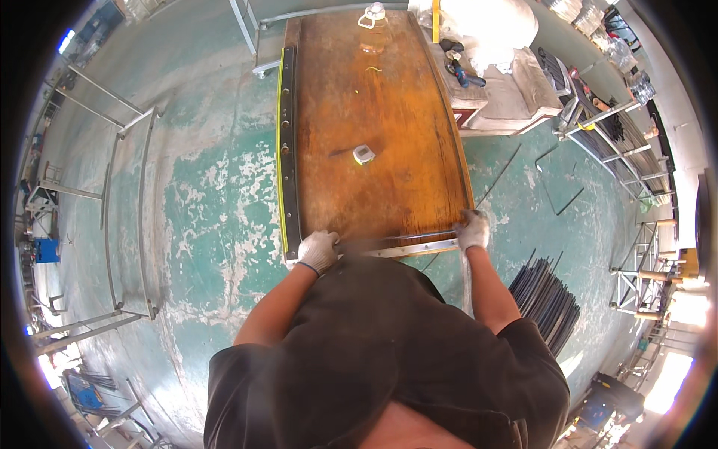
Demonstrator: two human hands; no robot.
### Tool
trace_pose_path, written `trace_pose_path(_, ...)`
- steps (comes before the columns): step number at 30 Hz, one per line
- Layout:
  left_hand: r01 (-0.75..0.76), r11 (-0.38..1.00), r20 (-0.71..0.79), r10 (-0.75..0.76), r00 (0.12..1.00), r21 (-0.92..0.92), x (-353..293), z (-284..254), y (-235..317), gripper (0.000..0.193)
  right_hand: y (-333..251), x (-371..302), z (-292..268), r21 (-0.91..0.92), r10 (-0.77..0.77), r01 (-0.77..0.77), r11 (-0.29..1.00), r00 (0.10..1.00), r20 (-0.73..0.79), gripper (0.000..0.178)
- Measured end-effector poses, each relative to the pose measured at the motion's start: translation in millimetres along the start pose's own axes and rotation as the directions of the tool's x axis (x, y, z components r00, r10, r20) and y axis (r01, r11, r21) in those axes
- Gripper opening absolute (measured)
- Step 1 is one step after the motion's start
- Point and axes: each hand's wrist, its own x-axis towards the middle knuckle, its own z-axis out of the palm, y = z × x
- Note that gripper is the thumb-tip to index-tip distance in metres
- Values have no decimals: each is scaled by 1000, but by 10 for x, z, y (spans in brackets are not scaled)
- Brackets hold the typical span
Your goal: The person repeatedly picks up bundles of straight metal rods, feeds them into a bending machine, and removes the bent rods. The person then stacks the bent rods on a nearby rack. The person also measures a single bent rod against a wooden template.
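Observation:
My left hand [319, 251], in a whitish work glove, is closed at the near left corner of a worn brown wooden table [389, 112]. At the near right corner my right hand [473, 230], gloved alike, is closed too. Between them a thin dark metal rod [407, 237] runs along the near edge, an end at each hand. Just nearer to me lies a pale metal strip [430, 247] on the table's edge. A tape measure [363, 154] rests mid-table. Along the left side runs a dark bar [292, 142] with several round marks, beside a yellow strip [282, 150].
A clear plastic jug [374, 34] stands at the table's far end. Beyond the right side is a pale armchair [516, 97] with power tools [460, 71] nearby. A bundle of dark rods [544, 299] lies on the floor at right; metal frames [142, 194] stand left.

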Motion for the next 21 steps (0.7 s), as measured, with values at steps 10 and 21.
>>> trace_pose_path(10, 34, 996, -17, -33, 999, 77, -199, 84, 39, 49, -766, -868, 366, -125, -477, 519, 846, 840, 258, 47)
trace_pose_path(21, 18, 996, 40, -21, 999, 86, -167, -3, 58, 54, -804, -857, 394, -179, -496, 540, 822, 835, 240, 34)
